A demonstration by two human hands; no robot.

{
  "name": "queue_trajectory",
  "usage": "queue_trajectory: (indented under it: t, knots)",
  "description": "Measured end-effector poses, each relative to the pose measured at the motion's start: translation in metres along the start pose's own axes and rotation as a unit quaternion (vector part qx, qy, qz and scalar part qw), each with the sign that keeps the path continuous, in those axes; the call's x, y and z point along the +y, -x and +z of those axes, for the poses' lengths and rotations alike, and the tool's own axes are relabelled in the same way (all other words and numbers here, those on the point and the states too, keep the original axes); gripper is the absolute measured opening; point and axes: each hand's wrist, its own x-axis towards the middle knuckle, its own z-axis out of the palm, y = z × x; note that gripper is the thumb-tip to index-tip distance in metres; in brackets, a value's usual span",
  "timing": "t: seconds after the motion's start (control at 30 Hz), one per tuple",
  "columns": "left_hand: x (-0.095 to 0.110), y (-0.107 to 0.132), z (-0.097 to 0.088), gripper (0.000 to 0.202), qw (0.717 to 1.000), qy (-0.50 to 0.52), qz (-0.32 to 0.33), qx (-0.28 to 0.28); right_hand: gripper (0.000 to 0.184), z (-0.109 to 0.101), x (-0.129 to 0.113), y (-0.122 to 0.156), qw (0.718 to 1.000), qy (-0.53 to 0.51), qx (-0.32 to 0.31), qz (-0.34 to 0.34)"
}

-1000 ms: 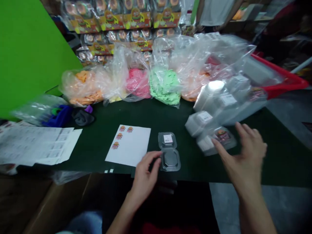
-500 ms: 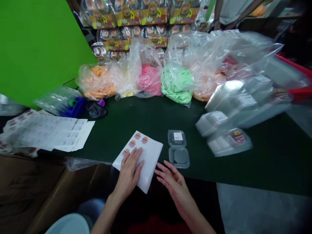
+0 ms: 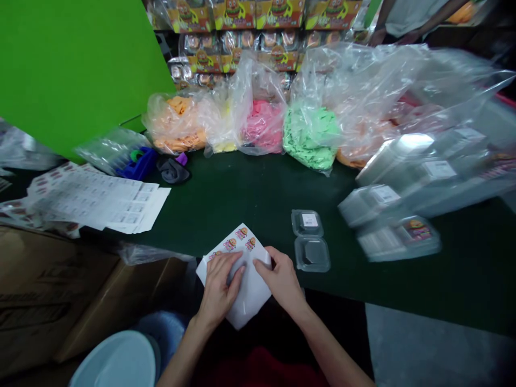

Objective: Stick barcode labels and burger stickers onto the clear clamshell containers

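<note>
A white sticker sheet with several burger stickers hangs over the near edge of the dark green table. My left hand lies on the sheet's left part with fingers curled on it. My right hand grips the sheet's right edge. An open clear plastic clamshell box lies on the table just right of my right hand, untouched.
Clear bags of orange, pink and green pieces line the table's far side. Stacks of clamshell boxes sit at right. Label sheets lie at left. A cardboard box and a white bucket stand below.
My right hand came from the box stacks at right back to the sticker sheet. My left hand drew the sheet toward the table's near edge; both hands now hold it.
</note>
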Motion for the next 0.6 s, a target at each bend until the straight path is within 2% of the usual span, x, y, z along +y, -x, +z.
queue_trajectory:
  t: [0.1,0.17,0.27,0.43,0.53,0.6]
  knots:
    - [0.012,-0.015,0.000,0.030,0.999,0.043,-0.016,0.027,0.022,-0.003,-0.005,-0.005,0.983,-0.138,-0.097,0.078]
    - [0.019,-0.023,0.000,0.027,0.997,0.065,-0.025,0.034,0.028,-0.008,-0.008,-0.005,0.961,-0.217,-0.127,0.115]
    - [0.025,-0.029,0.003,0.020,0.996,0.072,-0.018,0.040,0.033,-0.013,-0.009,-0.002,0.949,-0.254,-0.132,0.135]
    - [0.028,-0.028,0.010,0.017,0.997,0.032,0.014,0.063,0.039,-0.012,0.000,-0.002,0.952,-0.253,-0.110,0.134]
    - [0.031,-0.028,0.013,0.019,0.996,0.029,0.003,0.088,0.043,-0.012,0.006,-0.004,0.951,-0.261,-0.101,0.134]
    - [0.034,-0.029,0.013,0.016,0.995,0.045,0.000,0.083,0.044,-0.013,0.008,-0.005,0.949,-0.262,-0.113,0.138]
